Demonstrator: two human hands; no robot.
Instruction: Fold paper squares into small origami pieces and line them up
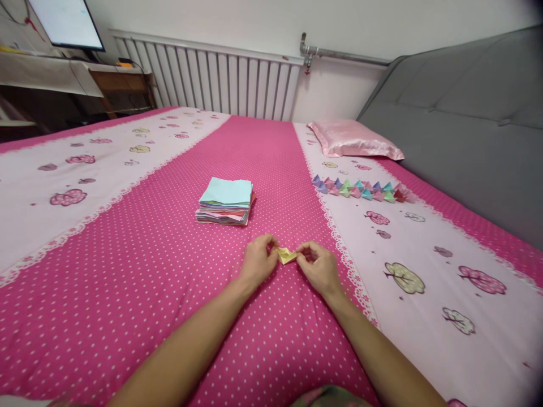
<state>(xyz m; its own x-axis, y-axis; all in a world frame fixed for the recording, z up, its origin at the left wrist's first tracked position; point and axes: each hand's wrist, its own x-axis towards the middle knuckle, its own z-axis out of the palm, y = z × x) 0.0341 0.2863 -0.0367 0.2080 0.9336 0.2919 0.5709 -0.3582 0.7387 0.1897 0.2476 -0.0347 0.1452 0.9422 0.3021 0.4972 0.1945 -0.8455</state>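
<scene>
A small folded yellow paper piece (286, 255) lies low over the pink dotted bedsheet (148, 271), pinched from both sides. My left hand (258, 262) grips its left end with closed fingers. My right hand (318, 267) grips its right end, fingers curled too. Just beyond the hands sits a stack of coloured square papers (225, 201) with a pale blue sheet on top. To the right, a row of several finished folded paper pieces (360, 190) in mixed colours lies on the pale strip of the sheet.
A pink satin pillow (354, 139) rests at the bed's far right, beside the grey padded headboard (458, 130). A white radiator (212, 79) runs along the far wall. A desk with a monitor (65, 22) stands at the far left.
</scene>
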